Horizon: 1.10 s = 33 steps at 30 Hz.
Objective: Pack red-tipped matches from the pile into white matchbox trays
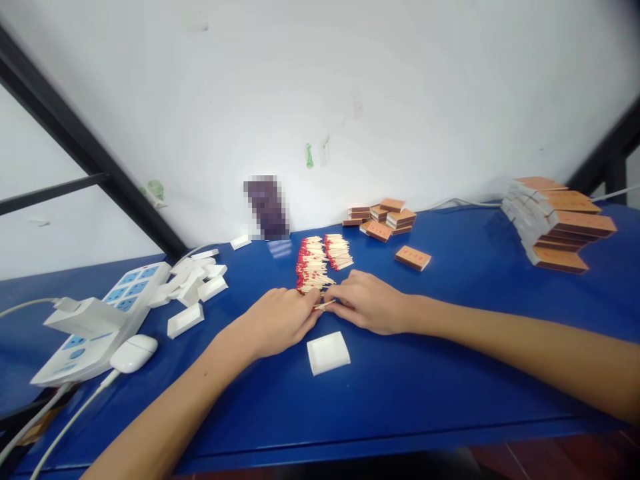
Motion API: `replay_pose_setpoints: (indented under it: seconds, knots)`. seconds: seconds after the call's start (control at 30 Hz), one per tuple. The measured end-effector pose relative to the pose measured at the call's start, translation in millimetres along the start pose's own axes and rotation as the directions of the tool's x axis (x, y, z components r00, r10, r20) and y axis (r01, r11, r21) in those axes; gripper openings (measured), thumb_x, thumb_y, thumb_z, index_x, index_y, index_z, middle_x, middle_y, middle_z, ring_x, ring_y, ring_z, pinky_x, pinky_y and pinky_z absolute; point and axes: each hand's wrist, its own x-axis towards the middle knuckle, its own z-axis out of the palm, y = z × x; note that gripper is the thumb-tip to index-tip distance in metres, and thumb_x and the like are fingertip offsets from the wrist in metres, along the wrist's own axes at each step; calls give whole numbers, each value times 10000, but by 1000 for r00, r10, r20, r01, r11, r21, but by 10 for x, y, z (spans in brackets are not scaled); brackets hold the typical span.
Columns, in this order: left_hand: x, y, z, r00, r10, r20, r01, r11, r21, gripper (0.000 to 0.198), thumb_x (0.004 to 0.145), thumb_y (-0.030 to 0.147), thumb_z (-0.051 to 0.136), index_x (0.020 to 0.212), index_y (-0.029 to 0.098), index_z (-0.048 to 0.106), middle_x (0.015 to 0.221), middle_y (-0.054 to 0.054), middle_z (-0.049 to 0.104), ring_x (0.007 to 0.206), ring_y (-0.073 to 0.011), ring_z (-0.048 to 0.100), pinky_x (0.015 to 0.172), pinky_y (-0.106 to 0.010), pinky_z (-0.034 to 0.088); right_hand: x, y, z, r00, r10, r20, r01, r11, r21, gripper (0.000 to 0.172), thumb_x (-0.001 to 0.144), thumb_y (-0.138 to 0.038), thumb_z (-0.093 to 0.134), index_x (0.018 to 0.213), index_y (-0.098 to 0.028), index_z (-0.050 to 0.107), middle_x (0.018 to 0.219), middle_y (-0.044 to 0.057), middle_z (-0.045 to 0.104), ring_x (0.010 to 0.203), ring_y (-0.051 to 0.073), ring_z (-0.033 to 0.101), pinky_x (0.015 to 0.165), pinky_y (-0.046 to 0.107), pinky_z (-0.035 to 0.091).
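Clock centred on the two hands, twelve o'clock towards the wall (425, 100). All items below are carried by a blue counter (425, 393).

Left hand (281, 320): fingers bent and closed; one end of a few loose matchsticks (325, 305) pinched at the tips.

Right hand (369, 301): fingers curled, thumb and forefinger brought together on the other end of the same matchsticks, low over the counter.

Large match pile (313, 260): placed at twelve o'clock, just beyond the fingers; red heads mostly turned towards nine.

Small match pile (339, 252): set between twelve and one, beside the large one, heads likewise turned.

White tray (329, 352): laid singly at six o'clock, near the hands.

Heap of white trays (193, 280): gathered between nine and ten, some tilted on others.

Power strip (137, 287): positioned at nine; a charger (87, 319) is borne on it. White earphone case (134, 353): found between eight and nine.

Group of matchboxes (385, 219): piled at one o'clock by the wall. Single matchbox (413, 258): laid flat at two. Tall matchbox stack (565, 223): leaned unevenly between two and three.
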Motion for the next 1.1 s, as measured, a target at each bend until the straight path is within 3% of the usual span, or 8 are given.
replay_pose_setpoints:
  seconds: [0.27,0.5,0.77,1.1]
  knots:
    - [16,5,25,1000,13,1,-13,999,37,303,1050,324,268,1039,147,514,741,-71,673,648,-259,672,565,-324,429,-7,10,-43,999,-47,-5,47,999,18,183,971,-249,482,917,-166,636,856,36,698,739,155,584,704,293,305]
    - [7,6,40,1000,19,1,-19,998,51,303,1049,321,266,1066,144,510,768,-75,681,645,-274,671,572,-356,447,9,-16,-75,998,-49,26,51,994,-92,212,1001,-291,455,932,-179,621,906,36,705,756,162,595,696,297,309]
    - [-7,-2,59,1000,22,-11,-21,999,43,317,1050,327,256,1022,157,522,705,-58,656,600,-264,647,532,-337,389,68,-51,-179,982,-51,181,91,971,-222,231,1024,-313,388,1035,-159,559,893,71,695,660,176,579,601,300,269]
    - [-29,-38,48,1000,11,2,-10,998,-68,280,1033,338,302,1022,172,528,696,-44,630,584,-231,608,546,-315,360,99,-91,-226,976,-49,213,94,974,-204,266,1034,-323,349,1017,-142,543,819,72,650,651,178,581,579,300,297]
